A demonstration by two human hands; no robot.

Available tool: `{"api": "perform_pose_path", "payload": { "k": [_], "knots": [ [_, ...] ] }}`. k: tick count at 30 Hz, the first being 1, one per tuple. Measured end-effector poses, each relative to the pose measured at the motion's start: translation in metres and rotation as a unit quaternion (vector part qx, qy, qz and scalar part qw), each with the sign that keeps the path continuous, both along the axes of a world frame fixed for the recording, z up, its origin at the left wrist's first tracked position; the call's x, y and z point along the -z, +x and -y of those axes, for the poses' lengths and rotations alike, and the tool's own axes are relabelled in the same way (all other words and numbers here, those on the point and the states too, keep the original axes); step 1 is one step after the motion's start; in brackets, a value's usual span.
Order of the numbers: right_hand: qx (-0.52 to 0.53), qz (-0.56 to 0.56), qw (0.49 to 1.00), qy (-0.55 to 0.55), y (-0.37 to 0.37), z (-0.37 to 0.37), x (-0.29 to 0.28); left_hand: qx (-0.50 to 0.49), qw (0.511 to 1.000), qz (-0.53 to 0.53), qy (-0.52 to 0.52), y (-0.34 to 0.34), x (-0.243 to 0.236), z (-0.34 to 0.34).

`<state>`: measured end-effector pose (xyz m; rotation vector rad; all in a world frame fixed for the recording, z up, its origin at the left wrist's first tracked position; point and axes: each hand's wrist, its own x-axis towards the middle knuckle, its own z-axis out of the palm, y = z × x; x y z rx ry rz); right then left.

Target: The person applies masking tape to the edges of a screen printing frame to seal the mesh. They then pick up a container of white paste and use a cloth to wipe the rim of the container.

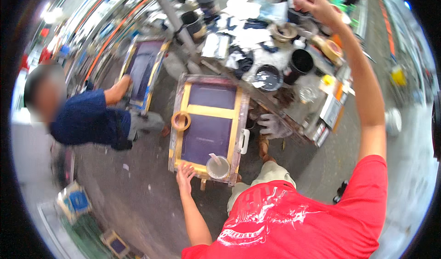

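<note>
In front of me a screen printing frame has a dark purple mesh with yellow tape along its borders and across it. My left hand is at its near left corner, fingers spread and nothing in them. On the frame's left side lies a roll of tan tape. A round tub with a pale flat stick in it sits at the near right corner. My right hand reaches far over the cluttered worktable, fingers bent together; what they hold, if anything, I cannot make out.
The worktable carries black buckets, a bowl of dark ink, tape rolls, papers and rags. A grey glove hangs at its edge. To the left a person in dark blue touches another screen frame.
</note>
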<state>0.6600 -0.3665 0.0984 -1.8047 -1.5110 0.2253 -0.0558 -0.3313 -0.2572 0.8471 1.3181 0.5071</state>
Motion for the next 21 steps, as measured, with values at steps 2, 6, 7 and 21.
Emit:
{"api": "perform_pose_path", "payload": {
  "k": [2, 6, 7, 21],
  "knots": [
    [0.093, 0.066, 0.990, -0.083, 0.024, -0.049, 0.011, -0.187, 0.976, -0.063, 0.090, -0.018, -0.035, 0.050],
    [0.001, 0.294, 0.941, -0.167, 0.123, -0.149, 0.113, -0.419, 0.859, -0.287, 0.063, -0.073, -0.042, 0.199],
    [-0.023, 0.241, 0.949, -0.200, 0.137, -0.177, 0.139, -0.460, 0.826, -0.324, 0.042, -0.083, -0.039, 0.249],
    [0.069, 0.361, 0.900, -0.235, 0.173, -0.319, 0.321, -0.154, 0.876, -0.363, -0.278, 0.055, -0.069, 0.395]
  ]
}}
